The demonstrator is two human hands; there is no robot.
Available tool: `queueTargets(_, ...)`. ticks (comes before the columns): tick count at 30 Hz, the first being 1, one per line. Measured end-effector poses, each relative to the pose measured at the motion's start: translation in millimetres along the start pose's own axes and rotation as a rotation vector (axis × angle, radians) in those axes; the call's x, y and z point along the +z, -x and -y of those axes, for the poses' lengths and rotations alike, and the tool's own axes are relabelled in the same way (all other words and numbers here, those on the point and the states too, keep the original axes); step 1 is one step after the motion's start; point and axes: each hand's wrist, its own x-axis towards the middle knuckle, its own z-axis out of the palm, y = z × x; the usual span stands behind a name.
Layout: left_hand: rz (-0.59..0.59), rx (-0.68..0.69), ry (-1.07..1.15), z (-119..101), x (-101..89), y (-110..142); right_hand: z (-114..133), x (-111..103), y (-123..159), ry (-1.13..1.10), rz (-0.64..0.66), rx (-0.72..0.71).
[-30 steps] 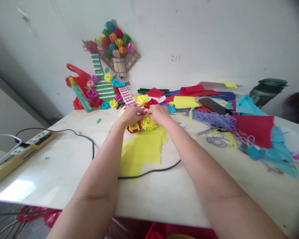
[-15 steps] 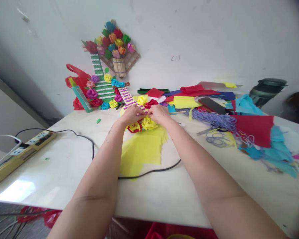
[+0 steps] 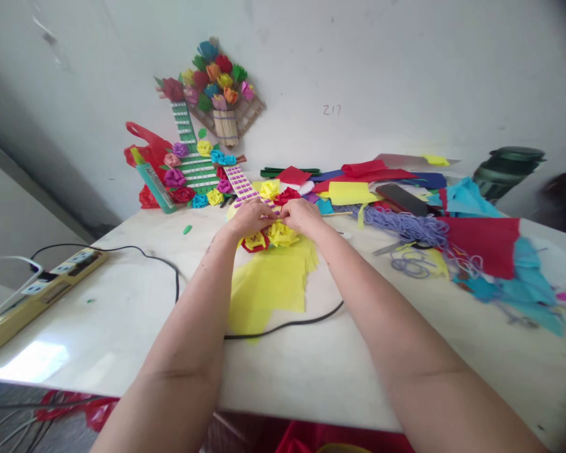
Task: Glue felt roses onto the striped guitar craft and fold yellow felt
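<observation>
My left hand (image 3: 251, 217) and my right hand (image 3: 302, 217) meet at the middle of the table, fingers pinched close together. What sits between the fingertips is too small to make out. Just below them lie a yellow paper flower (image 3: 283, 234) and a red-and-yellow paper flower (image 3: 255, 241). Behind the fingers are a red paper flower (image 3: 287, 196), another yellow flower (image 3: 270, 189) and a purple-and-white woven strip (image 3: 239, 182), its lower end hidden by my left hand. Sheets of yellow crepe paper (image 3: 268, 283) spread out under my wrists.
A glue bottle (image 3: 155, 182) leans by a green woven piece (image 3: 199, 170) with paper flowers. To the right lie purple yarn (image 3: 396, 224), scissors (image 3: 387, 248), a dark phone-like object (image 3: 403, 200) and red paper (image 3: 483, 245). A black cable (image 3: 287, 325) crosses the table from a power strip (image 3: 47, 286).
The view has shifted very slightly. Both hands keep their pinch in the same place, and the flowers and papers lie as before.
</observation>
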Motion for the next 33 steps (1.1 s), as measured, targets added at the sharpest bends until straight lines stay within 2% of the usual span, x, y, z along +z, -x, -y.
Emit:
queueTargets(6,-0.002,0.003,-0.002,1,1.5,0,-3,-8,1,-0.017,0.101,-0.034)
queueTargets(11,-0.009,0.015,-0.001,2,2.6,0,-2,-9,1,0.007,0.121,-0.030)
queueTargets(18,0.007,0.004,-0.021,-1,0.4,1,-1,-4,0,0.019,0.074,-0.022)
queueTargets(28,0.111,-0.025,-0.079,-7,-4.6,2,-2,-1,1,0.012,0.001,-0.020)
queueTargets(33,0.122,-0.025,-0.104,-7,-5.0,2,-1,0,3,0.005,-0.025,-0.040)
